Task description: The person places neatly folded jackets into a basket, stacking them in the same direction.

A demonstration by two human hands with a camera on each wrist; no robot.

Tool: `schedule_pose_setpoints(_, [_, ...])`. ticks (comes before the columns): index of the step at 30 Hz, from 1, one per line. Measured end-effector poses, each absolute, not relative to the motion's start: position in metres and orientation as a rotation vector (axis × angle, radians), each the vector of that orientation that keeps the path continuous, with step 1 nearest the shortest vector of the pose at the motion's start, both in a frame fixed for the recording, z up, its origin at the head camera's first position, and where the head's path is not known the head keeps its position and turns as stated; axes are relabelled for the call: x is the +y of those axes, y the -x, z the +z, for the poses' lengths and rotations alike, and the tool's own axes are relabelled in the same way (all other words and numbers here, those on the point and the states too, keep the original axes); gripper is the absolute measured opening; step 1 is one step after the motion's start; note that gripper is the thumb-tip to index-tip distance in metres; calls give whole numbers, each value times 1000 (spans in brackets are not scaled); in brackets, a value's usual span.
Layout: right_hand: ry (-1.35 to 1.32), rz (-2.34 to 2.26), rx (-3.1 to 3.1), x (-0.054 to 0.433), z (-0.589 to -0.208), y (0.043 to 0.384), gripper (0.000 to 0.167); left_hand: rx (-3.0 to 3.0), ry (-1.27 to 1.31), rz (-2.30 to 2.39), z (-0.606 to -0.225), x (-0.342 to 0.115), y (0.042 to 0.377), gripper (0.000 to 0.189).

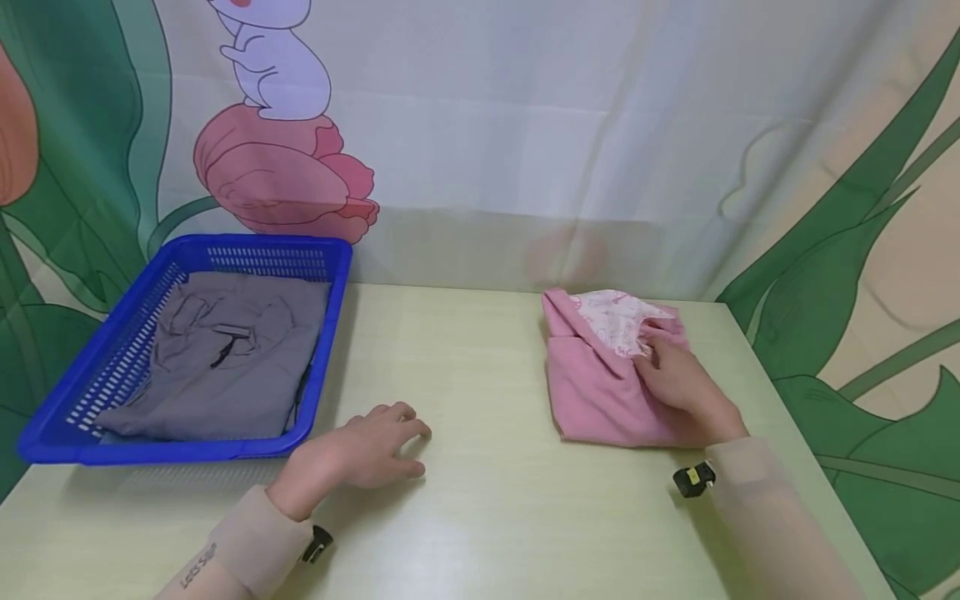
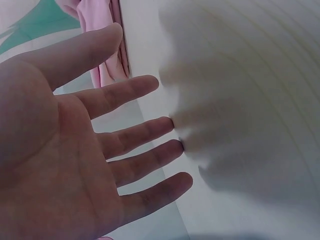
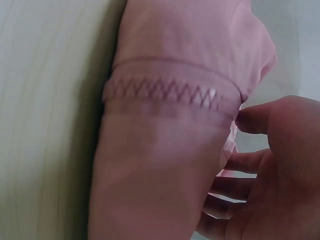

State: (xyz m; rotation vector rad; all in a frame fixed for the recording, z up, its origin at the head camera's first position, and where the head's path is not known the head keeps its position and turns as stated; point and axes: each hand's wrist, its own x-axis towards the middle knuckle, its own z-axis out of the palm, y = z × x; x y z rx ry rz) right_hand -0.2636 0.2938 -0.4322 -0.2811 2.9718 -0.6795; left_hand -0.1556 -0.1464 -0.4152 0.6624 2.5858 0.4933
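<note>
A folded pink garment (image 1: 600, 400) lies on the table at the right, with a white patterned part (image 1: 611, 321) at its top. My right hand (image 1: 682, 379) pinches it near the upper right; in the right wrist view the thumb meets the cloth's edge and the other fingertips are partly hidden behind it. A zigzag-stitched seam (image 3: 170, 92) crosses the pink cloth there. Left of the middle, my left hand (image 1: 367, 450) is held over the table beside the basket, fingers spread and holding nothing. Its palm and separated fingers show in the left wrist view.
A blue plastic basket (image 1: 341, 308) stands at the left of the pale table (image 1: 480, 517), with a folded grey garment (image 1: 247, 383) inside. Behind the table hangs a printed curtain (image 1: 465, 125) with plants and a white animal.
</note>
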Motion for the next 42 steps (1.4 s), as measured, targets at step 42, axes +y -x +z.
schedule_pose_setpoints(42, [701,-793,2938,183,-443,248,63,2855,-284,442,-425,-140,176,53])
